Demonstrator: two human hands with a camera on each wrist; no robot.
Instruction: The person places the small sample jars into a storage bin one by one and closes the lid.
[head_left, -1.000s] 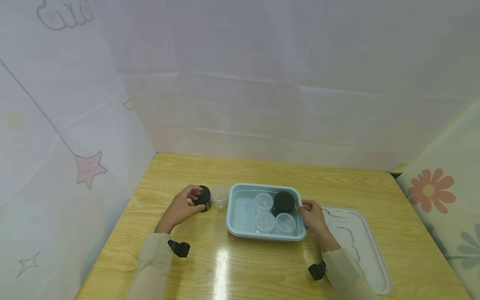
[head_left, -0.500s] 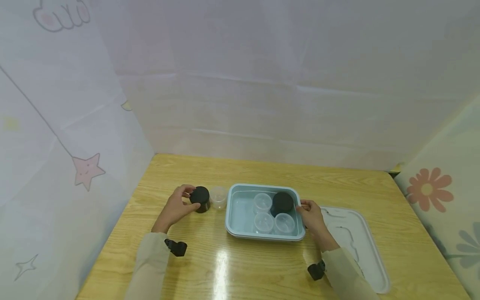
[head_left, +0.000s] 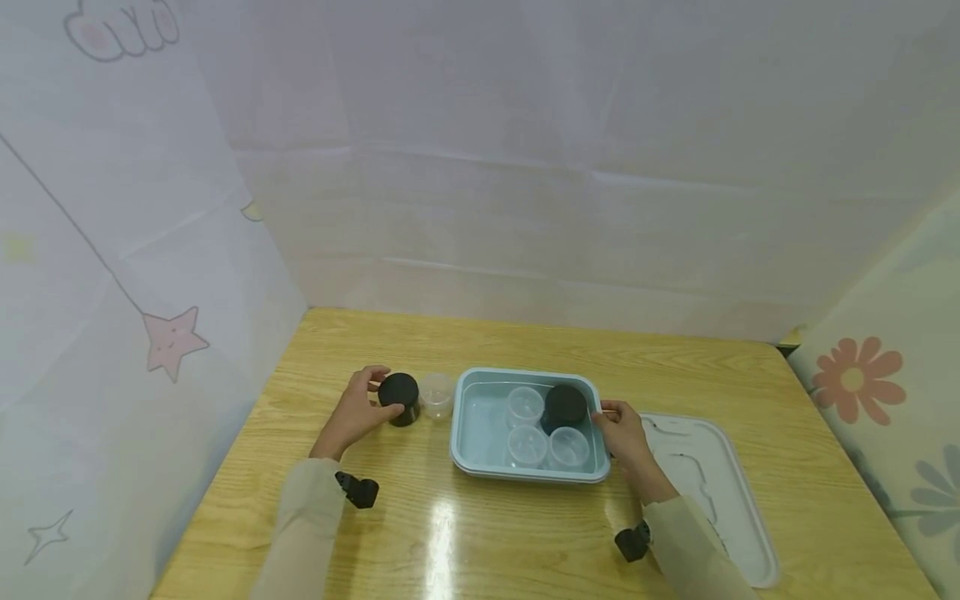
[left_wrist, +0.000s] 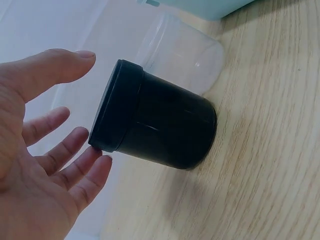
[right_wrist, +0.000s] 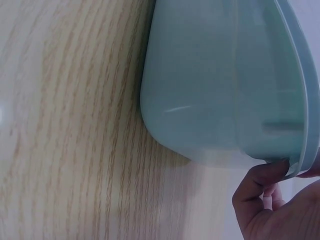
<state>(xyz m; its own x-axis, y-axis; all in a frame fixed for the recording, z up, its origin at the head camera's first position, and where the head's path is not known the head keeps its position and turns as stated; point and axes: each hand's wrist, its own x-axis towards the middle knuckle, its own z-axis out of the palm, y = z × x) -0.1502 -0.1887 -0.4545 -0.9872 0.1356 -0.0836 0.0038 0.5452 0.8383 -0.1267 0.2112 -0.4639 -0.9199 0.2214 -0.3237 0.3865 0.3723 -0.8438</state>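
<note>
On the table's left side stands a black lidded jar (head_left: 399, 400), upright. My left hand (head_left: 362, 412) is around its left side with fingers spread; in the left wrist view the thumb is apart from the black lid (left_wrist: 116, 107), and the fingertips (left_wrist: 102, 162) lie close to the lid's edge. Just right of the jar is a clear plastic cup (head_left: 437, 394). My right hand (head_left: 624, 433) pinches the right rim of a light blue tub (head_left: 480, 421). Inside the tub sit another black jar (head_left: 566, 406) and several clear cups (head_left: 527, 446), grouped toward the right.
A white lid or tray (head_left: 708, 483) lies flat at the right, partly under my right forearm. The wooden table (head_left: 390, 533) extends in front of the tub. Printed cloth walls (head_left: 480, 217) close off the back and sides.
My left hand has loosened from the black jar, its fingers coming off the lid and drawing slightly left. The jar now stands upright by the clear cup. My right hand stays on the tub rim.
</note>
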